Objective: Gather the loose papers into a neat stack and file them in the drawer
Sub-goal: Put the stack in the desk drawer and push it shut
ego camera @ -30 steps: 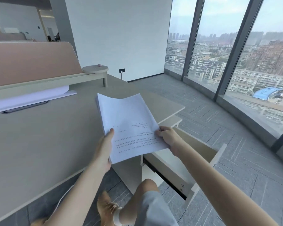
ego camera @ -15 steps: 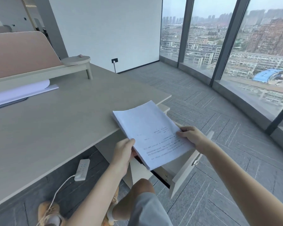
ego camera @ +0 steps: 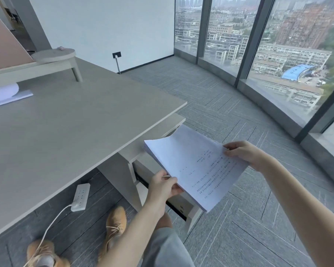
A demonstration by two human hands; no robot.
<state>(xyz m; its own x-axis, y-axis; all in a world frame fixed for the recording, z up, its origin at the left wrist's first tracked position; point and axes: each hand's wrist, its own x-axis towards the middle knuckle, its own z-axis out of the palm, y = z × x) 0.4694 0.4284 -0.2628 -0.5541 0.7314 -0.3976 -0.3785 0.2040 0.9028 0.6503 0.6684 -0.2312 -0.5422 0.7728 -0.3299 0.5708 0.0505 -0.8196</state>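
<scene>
Both hands grip 1 stack of papers [ego camera: 195,166], held in the air beyond the desk [ego camera: 69,132] corner and directly above the open drawer [ego camera: 183,207] beneath that desk. The left hand [ego camera: 165,185] pinches the stack's near edge; the right hand [ego camera: 243,154] clasps its far side. A power strip [ego camera: 81,196] lies on the floor under the desk. More paper [ego camera: 4,95] rests on the desk's far left.
</scene>
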